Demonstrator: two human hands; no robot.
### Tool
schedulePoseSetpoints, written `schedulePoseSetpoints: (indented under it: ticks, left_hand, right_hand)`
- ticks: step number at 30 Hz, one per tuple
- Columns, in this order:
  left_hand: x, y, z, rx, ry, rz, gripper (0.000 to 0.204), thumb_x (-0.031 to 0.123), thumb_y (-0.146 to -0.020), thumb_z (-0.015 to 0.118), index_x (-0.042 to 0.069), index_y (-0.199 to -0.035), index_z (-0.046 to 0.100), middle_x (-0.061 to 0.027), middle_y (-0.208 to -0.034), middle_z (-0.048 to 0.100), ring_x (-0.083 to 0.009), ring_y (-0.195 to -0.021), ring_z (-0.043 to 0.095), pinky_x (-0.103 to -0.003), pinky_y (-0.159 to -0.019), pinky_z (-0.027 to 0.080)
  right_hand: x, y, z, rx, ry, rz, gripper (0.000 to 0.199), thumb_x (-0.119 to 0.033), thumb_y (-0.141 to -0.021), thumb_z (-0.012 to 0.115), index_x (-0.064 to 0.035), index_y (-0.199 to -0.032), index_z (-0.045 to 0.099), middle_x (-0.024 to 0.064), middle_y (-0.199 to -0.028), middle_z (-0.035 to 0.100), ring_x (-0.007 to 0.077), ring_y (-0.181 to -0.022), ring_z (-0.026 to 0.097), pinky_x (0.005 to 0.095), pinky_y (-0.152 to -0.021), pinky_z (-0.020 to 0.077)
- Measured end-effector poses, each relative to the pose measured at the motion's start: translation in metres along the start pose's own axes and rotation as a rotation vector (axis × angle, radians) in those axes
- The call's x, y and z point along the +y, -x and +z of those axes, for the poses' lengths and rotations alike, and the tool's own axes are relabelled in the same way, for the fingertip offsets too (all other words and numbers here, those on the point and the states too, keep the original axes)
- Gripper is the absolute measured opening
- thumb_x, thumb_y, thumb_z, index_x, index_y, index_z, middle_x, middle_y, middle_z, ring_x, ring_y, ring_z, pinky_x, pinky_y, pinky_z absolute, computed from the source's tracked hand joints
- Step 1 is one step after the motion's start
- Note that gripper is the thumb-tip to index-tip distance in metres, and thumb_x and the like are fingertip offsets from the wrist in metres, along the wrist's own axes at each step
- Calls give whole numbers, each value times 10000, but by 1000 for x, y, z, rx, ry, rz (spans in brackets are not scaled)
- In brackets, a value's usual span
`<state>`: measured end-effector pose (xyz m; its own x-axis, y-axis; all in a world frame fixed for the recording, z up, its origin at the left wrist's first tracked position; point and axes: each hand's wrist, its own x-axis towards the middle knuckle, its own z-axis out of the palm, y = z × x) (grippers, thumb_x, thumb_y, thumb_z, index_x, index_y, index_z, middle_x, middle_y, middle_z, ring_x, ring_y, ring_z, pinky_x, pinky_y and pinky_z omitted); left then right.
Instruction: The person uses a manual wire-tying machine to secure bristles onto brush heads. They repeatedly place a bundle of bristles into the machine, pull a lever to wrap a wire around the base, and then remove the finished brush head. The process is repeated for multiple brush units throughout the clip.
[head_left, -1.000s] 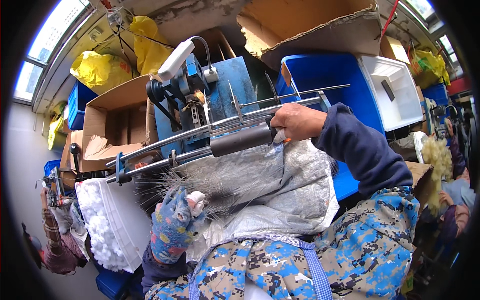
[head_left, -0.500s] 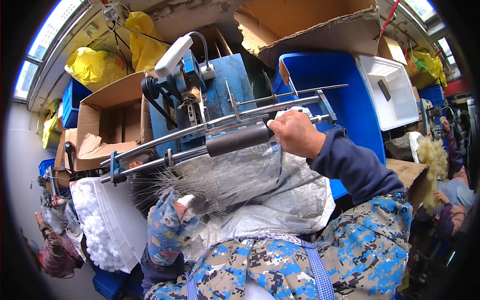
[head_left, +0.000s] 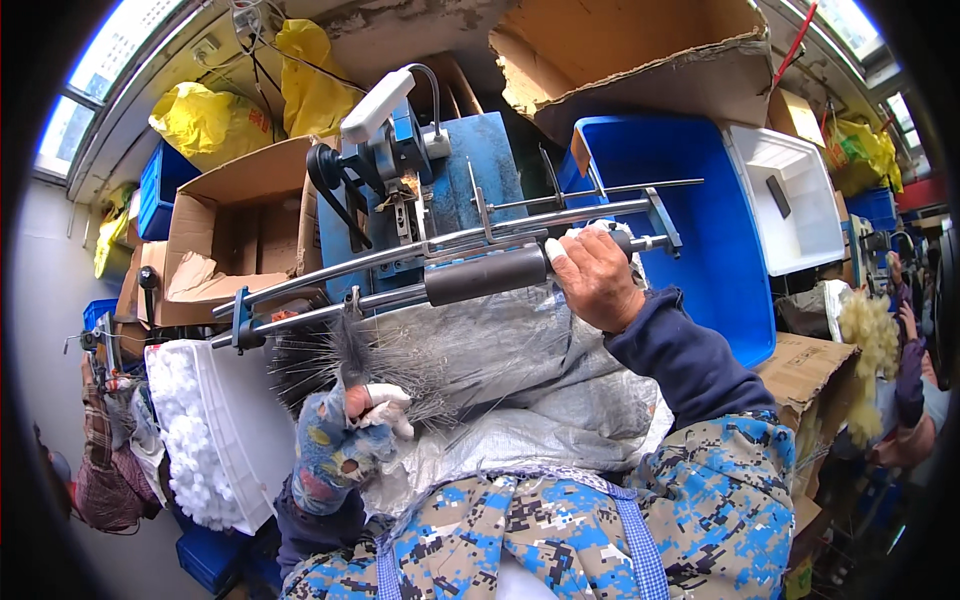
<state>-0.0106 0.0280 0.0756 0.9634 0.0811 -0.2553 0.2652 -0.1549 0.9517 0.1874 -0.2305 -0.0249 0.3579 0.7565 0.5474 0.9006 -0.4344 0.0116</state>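
One dark roller [head_left: 487,275] shows at the centre, with one large blue tub [head_left: 705,285] and one white tub [head_left: 795,235] to its right. Two large yellow bags [head_left: 205,120] show upper left, above one open cardboard box [head_left: 252,178]; one bin [head_left: 240,430] at lower left holds white pieces [head_left: 190,440] too many to count.

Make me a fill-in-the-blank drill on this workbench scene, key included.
1. Of the two ends of the dark cylinder, the right hand is at the ____ one.
2. The left hand sits ____ (higher or lower) in the picture than the right hand.
3. The large open bin beside the white tray is coloured ____.
4. The plastic bags at the upper left are coloured ____.

Missing words: right; lower; blue; yellow.
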Motion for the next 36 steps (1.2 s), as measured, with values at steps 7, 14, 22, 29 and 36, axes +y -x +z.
schedulePoseSetpoints:
  ticks: [7,14,22,29,36]
  left_hand:
    - [1,-12,-4,-68,216,-264,206,166,-863,582,-19,-935,635,-51,-673,637,-28,-516,515,-150,-457,370]
    - [-14,-19,9,-361,60,-123,263,125,-841,587,-2,-1072,590,-36,-772,650,-70,-631,567,-205,-598,444]
    - [-26,-1,-13,98,11,85,298,-1,-799,571,7,-1096,542,-91,-891,624,-99,-706,581,-199,-598,456]
    - [-28,-10,-51,80,721,412,318,68,-923,437,32,-1238,445,-189,-1022,590,-130,-561,555,-267,-451,474]
    - [-47,-6,-51,107,1015,219,343,81,-913,456,51,-1253,427,-219,-939,600,-217,-573,592,-328,-476,496]
  right_hand:
    - [-29,-29,-38,-97,-78,201,283,-24,-645,611,16,-924,581,131,-871,561,278,-845,536,398,-802,402]
    - [-119,-76,-31,-109,-1821,670,197,-30,-863,543,42,-1046,556,87,-854,614,187,-813,607,274,-786,484]
    - [-54,-88,-68,199,-1318,608,182,-75,-886,537,40,-1011,602,69,-639,588,60,-510,484,196,-439,358]
    - [-13,-133,48,-277,64,295,102,-76,-756,543,-91,-810,628,115,-858,546,254,-803,563,374,-643,436]
    - [-8,-132,76,-298,102,335,108,-119,-739,551,-80,-816,617,116,-918,547,253,-820,570,394,-657,442]
